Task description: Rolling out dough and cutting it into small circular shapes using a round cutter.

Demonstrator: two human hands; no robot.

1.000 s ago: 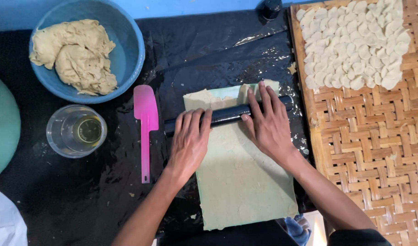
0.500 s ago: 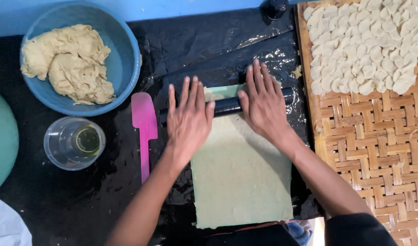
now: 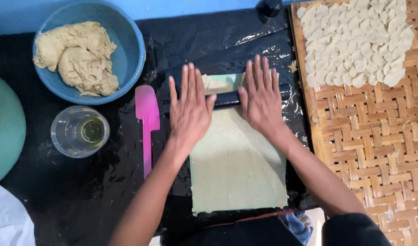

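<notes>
Both hands lie flat on a dark rolling pin that sits crosswise near the 12 o'clock end of a pale green sheet of dough spread on a black plastic-covered table. The left hand presses down at the pin's 9 o'clock side and the right hand at its 3 o'clock side, each with its fingers stretched out straight and slightly spread, resting on top of the pin rather than gripping it; the palms cover most of the pin, so only its middle and its right end show. As a judgement, the flattening looks well advanced: the sheet toward 6 o'clock is already thin, even and roughly rectangular, while the short strip beyond the fingertips at 12 o'clock looks rougher and thicker and probably needs more passes. The pin lies under the palms and finger bases, with the fingertips reaching past it toward 12 o'clock. At 9 o'clock of the left hand, just beside the sheet, lies a pink spatula, and further out a clear glass cup with a little yellowish liquid. At 10 o'clock a blue bowl holds 2 lumps of beige raw dough. At 2 o'clock a woven tray carries many small cut dough pieces.
</notes>
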